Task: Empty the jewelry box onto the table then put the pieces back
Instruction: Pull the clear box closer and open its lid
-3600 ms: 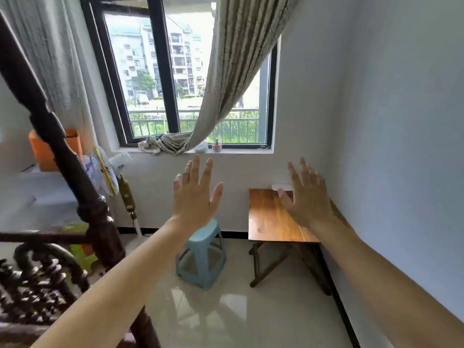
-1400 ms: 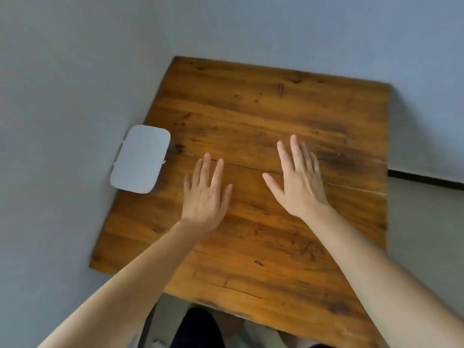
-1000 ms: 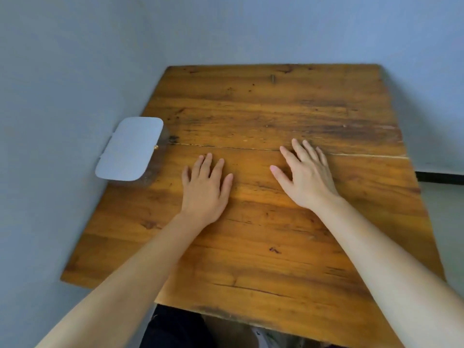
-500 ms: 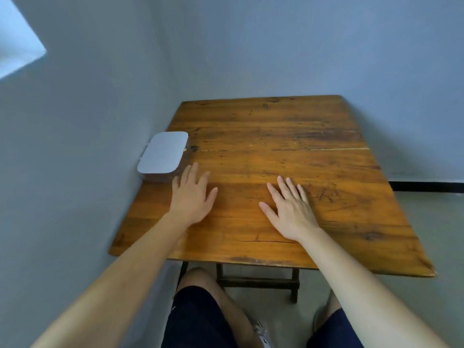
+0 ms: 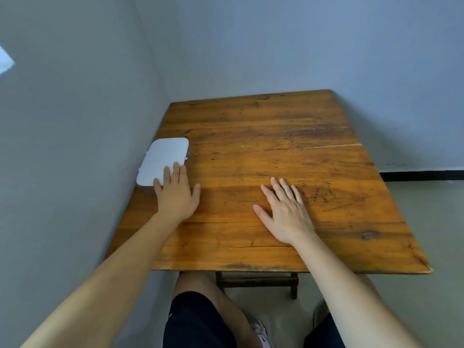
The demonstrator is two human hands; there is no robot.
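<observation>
Jewelry box (image 5: 164, 160): white, lid closed, lay at the worktop's (image 5: 276, 146) nine o'clock edge against the wall. Left hand (image 5: 177, 194): fingers (image 5: 175, 173) extended, unclenched, overlapping its lid. Right hand (image 5: 285, 212): at three o'clock, flat, fingers spread, holding nothing.

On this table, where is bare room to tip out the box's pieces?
Most of the table is bare: the far half up to the wall and the right side beyond the right hand. The strip between both hands is free too. Only the left edge is crowded, where the left hand overlaps the closed white box.
</observation>
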